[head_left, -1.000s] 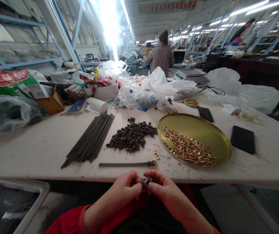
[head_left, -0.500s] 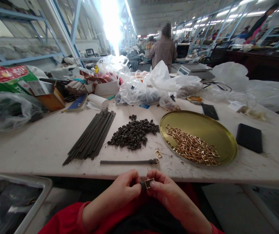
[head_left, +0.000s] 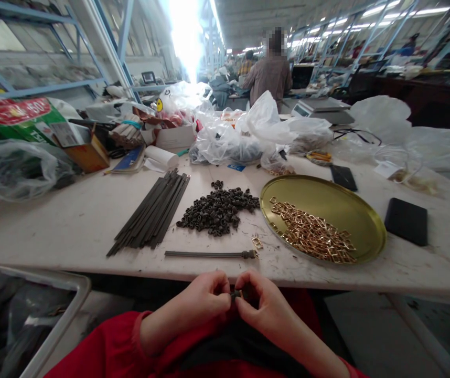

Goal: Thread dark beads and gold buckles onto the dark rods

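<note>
At the table's front edge, my left hand (head_left: 203, 299) pinches a dark strap (head_left: 233, 296), mostly hidden by the fingers. Thumb and fingers of my right hand (head_left: 262, 302) close on a gold buckle (head_left: 241, 294) at the strap's end; only a sliver of it shows. Just beyond my hands lies a strap with a buckle at its right end (head_left: 209, 254). A loose gold buckle (head_left: 257, 242) rests near it. Farther back are a pile of dark loops (head_left: 219, 210), a bundle of flat dark strips (head_left: 150, 212) and a gold tray (head_left: 351, 205) with many buckles.
Two black flat objects (head_left: 406, 220) lie right of the tray. Plastic bags (head_left: 228, 142), a paper roll (head_left: 162, 156) and boxes crowd the back of the table (head_left: 71, 226). A white bin (head_left: 79, 286) stands low at left. A person (head_left: 270, 76) is farther off, facing away.
My right fingers have curled further over the buckle, which now shows edge-on instead of as an open frame. Both hands remain together, and the view has shifted slightly.
</note>
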Demonstrator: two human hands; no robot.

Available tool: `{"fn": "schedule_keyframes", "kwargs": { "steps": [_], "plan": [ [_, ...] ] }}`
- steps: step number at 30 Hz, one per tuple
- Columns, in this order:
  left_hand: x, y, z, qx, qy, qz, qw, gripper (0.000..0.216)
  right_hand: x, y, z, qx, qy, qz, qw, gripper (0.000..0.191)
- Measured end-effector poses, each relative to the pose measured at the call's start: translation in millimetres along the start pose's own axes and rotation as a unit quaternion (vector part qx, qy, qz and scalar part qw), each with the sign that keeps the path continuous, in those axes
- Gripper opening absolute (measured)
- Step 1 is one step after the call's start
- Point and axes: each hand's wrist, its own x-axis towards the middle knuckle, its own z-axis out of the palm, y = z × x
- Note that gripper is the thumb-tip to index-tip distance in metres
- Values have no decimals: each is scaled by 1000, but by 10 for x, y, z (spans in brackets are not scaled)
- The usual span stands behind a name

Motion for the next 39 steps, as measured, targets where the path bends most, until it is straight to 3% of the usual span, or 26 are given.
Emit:
{"fn": "schedule_keyframes", "kwargs": {
  "steps": [7,10,13,16,20,22,27,33,39],
  "plan": [
    [-10,-110,-16,70,11,42,997,4,-14,19,28,52,-50,18,997,10],
    [-14,-113,-37,71,17,65,995,8,-1,49,44,87,-19,11,996,6],
    [-9,-116,-102,-37,-13,85,996,14,24,110,46,92,24,24,995,3],
    [14,-171,-175,-175,-48,57,982,30,40,192,37,114,18,49,992,9],
    [89,-302,-157,-239,-95,-10,966,31,45,248,44,124,20,56,991,14],
    [129,-341,-102,-262,-82,-14,962,32,44,232,50,110,26,42,993,14],
    [139,-269,-25,-205,-11,6,979,18,27,177,47,86,16,27,996,11],
    [115,-253,-32,-216,-92,7,972,25,23,203,97,142,-7,69,987,20],
    [81,-315,38,-226,-37,-6,973,26,-20,178,51,96,-46,27,994,15]
  ]
}}
